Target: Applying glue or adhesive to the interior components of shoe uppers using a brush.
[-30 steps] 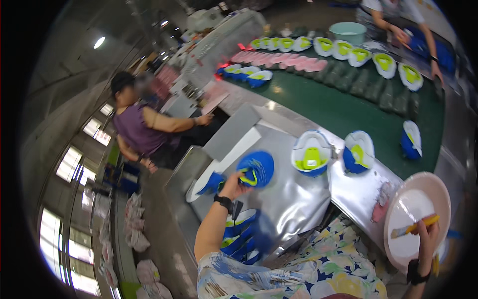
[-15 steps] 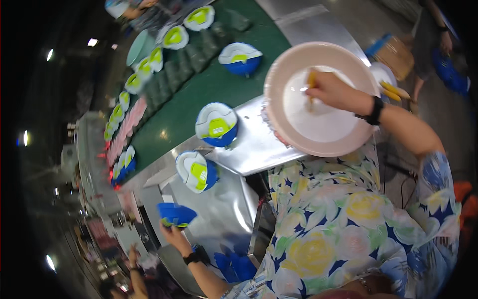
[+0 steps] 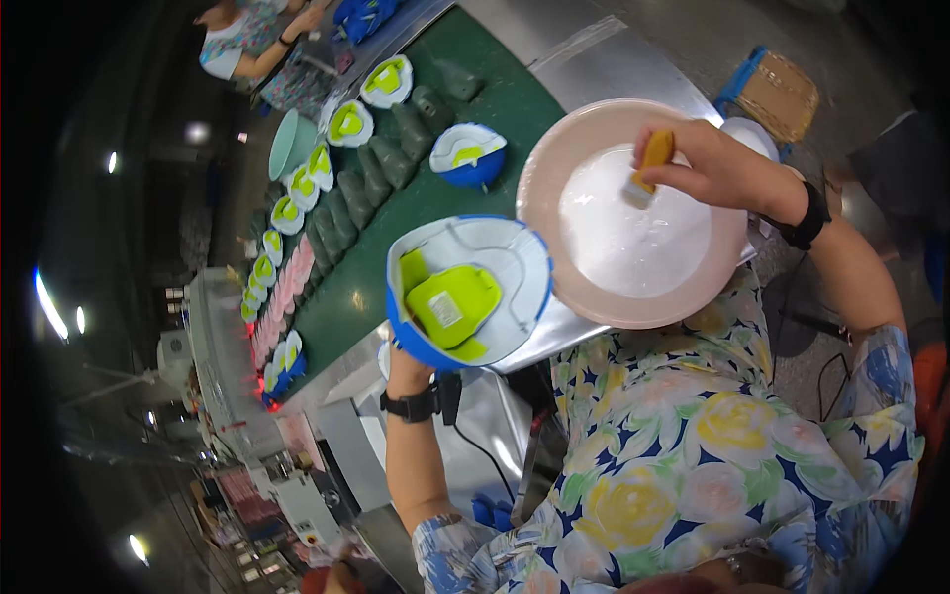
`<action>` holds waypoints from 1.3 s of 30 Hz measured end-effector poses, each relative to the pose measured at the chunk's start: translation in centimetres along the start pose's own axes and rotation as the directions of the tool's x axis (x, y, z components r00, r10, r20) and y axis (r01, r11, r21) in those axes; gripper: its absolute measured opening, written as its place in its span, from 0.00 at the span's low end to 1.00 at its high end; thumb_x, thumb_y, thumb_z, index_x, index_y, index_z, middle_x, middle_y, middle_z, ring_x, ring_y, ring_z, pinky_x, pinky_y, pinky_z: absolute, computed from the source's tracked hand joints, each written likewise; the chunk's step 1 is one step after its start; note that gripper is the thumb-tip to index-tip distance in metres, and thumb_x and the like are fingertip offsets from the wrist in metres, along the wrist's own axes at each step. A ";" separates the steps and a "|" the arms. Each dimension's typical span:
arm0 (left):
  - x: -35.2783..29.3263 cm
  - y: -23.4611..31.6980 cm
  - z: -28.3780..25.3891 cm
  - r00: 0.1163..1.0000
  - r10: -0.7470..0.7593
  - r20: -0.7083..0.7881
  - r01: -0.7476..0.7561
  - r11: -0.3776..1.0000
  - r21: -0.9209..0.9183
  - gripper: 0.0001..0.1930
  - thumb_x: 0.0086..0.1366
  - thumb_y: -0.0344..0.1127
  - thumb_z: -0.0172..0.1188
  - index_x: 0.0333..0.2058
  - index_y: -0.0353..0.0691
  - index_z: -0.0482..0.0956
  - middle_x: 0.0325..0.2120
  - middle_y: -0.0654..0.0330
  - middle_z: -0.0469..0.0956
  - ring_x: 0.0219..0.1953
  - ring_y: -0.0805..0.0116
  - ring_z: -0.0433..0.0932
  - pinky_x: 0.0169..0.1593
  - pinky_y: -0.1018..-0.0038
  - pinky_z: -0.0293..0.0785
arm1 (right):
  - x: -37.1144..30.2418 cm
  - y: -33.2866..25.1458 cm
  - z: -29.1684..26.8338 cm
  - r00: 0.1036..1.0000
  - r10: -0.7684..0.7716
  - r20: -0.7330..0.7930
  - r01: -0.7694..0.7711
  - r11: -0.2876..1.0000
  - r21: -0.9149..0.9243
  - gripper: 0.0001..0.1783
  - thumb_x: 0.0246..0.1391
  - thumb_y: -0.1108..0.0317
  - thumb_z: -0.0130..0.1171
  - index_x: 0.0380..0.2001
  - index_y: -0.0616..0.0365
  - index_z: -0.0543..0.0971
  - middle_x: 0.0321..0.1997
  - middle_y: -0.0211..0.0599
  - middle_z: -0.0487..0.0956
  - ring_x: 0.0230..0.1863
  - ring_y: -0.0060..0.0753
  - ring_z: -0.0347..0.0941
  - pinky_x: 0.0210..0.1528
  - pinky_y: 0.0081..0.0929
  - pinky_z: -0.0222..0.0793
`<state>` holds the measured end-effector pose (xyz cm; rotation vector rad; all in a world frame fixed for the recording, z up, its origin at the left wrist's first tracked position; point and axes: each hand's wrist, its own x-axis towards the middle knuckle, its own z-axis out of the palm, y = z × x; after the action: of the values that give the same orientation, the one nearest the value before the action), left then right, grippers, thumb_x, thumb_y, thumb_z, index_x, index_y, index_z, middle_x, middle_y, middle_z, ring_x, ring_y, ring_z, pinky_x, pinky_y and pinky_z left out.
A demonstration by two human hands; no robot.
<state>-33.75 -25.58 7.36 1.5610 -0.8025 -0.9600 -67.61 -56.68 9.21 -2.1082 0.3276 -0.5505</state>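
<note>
While our right hand grips the brush by its yellow handle, fingers closed, we note bristles angled down over the basin; whether they touch the white liquid we cannot tell. Our left hand holds the shell from below, most fingers hidden behind it. Shell: raised just left of the basin, blue outside, white lining, lime pad within. Beyond, we see a second shell on the green table, near the basin. Farther off: dark forms and pink pieces in line, a row of shells behind them, a green bowl. Top left, past the table: a co-worker.
</note>
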 end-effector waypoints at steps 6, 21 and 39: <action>7.3 3.6 10.3 0.990 0.065 0.127 -0.045 0.986 -0.157 0.28 0.62 0.30 0.61 0.60 0.35 0.64 0.52 0.54 0.74 0.52 0.64 0.75 0.56 0.67 0.73 | 1.1 -1.5 -0.6 0.933 -0.131 -0.335 0.151 0.988 0.034 0.13 0.54 0.64 0.63 0.33 0.61 0.72 0.25 0.43 0.78 0.25 0.37 0.75 0.29 0.26 0.69; 10.0 1.8 16.3 0.450 0.892 0.033 -0.777 0.373 0.506 0.20 0.63 0.27 0.60 0.54 0.39 0.73 0.49 0.52 0.73 0.49 0.58 0.75 0.54 0.68 0.73 | -2.3 -1.6 2.2 0.838 0.438 -0.326 -0.172 0.778 0.604 0.17 0.54 0.62 0.63 0.32 0.67 0.72 0.26 0.41 0.79 0.24 0.24 0.78 0.27 0.20 0.73; 8.5 1.7 17.4 0.915 -0.270 0.300 0.396 0.745 -0.536 0.23 0.69 0.47 0.52 0.58 0.43 0.69 0.49 0.59 0.76 0.49 0.61 0.78 0.53 0.61 0.77 | -0.5 -2.5 0.0 0.830 -0.497 -0.254 0.527 0.848 0.060 0.09 0.54 0.73 0.62 0.38 0.57 0.75 0.43 0.42 0.80 0.44 0.41 0.78 0.47 0.33 0.74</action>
<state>-45.55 -40.99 6.09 1.0734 -0.2932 -1.4920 -67.98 -55.06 11.15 -2.0027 -0.1624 -1.1090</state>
